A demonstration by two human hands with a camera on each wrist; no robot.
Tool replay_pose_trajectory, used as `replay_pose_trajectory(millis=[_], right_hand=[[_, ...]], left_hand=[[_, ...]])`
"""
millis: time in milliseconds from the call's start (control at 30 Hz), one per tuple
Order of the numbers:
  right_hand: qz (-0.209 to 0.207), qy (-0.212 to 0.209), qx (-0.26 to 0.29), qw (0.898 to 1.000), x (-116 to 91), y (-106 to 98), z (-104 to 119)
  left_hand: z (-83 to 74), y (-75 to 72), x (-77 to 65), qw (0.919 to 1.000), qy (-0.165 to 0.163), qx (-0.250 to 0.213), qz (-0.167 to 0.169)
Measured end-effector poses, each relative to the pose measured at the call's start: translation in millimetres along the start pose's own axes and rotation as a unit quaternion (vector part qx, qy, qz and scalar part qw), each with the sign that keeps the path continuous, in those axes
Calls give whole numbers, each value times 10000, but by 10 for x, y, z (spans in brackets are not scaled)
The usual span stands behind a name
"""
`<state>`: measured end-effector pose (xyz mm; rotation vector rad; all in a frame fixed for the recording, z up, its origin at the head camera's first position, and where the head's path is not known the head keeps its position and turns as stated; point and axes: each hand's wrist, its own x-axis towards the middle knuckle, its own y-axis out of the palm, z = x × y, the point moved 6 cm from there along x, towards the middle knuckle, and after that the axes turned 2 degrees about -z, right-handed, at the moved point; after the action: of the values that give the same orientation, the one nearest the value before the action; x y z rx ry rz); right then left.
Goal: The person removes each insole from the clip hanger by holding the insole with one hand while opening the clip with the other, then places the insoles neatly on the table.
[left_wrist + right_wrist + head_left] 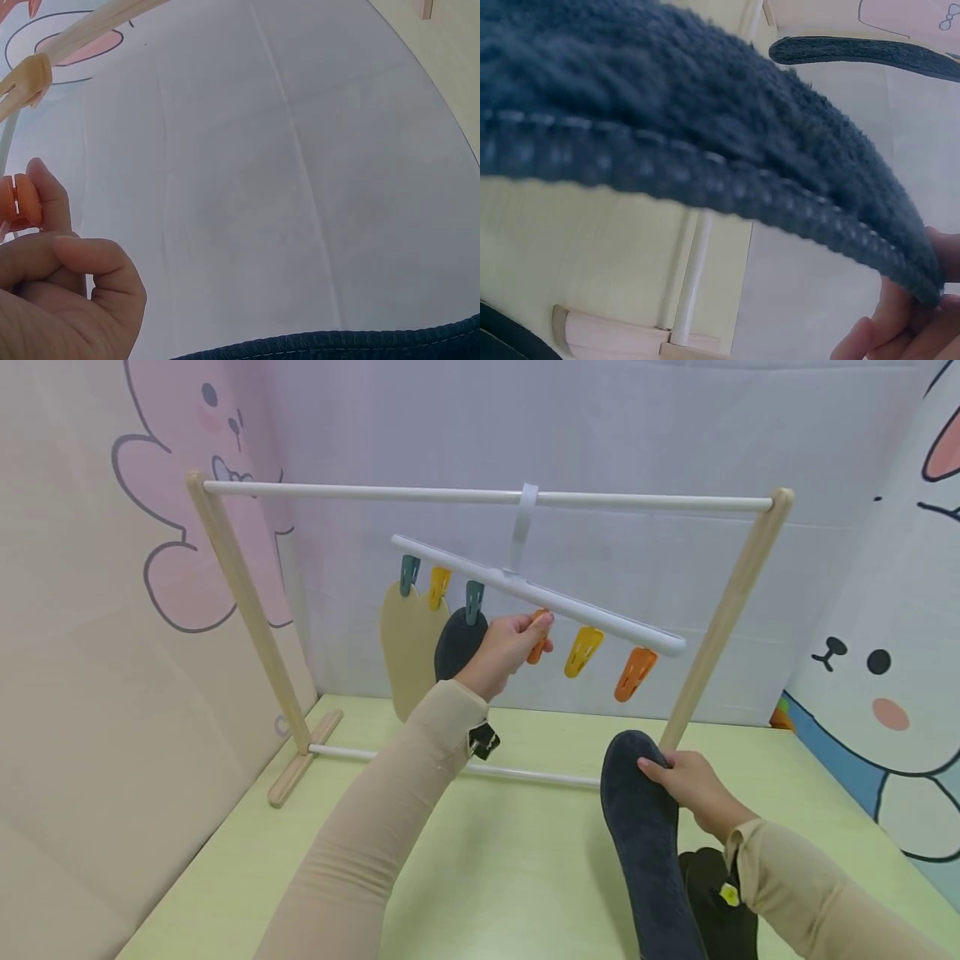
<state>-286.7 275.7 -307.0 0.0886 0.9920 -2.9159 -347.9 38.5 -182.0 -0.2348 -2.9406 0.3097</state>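
My left hand (501, 656) pinches an orange clip (535, 653) on the white hanger (600, 611); the left wrist view shows that orange clip (28, 201) between thumb and fingers. My right hand (697, 787) grips a dark blue fuzzy insole (641, 827) near its upper end, below the hanger's right half. In the right wrist view, this insole (667, 90) hides much of the scene. A beige insole (408, 647) and another dark insole (456, 647) hang from clips at the hanger's left, the dark one partly behind my left hand.
From the rack's top bar (360, 492) hangs the hanger, its right end lower. A yellow clip (583, 652) and another orange clip (635, 674) hang on its right half. A dark insole (723, 910) lies on the pale table (510, 877) beside my right forearm. Wooden posts (251, 610) frame both sides.
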Motion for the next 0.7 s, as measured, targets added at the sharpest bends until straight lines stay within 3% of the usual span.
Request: replay_pose_trajectory(millis=[700], right_hand=[[28, 225, -55, 9997, -22, -59, -180]], left_hand=[[13, -19, 14, 10000, -47, 45, 27]])
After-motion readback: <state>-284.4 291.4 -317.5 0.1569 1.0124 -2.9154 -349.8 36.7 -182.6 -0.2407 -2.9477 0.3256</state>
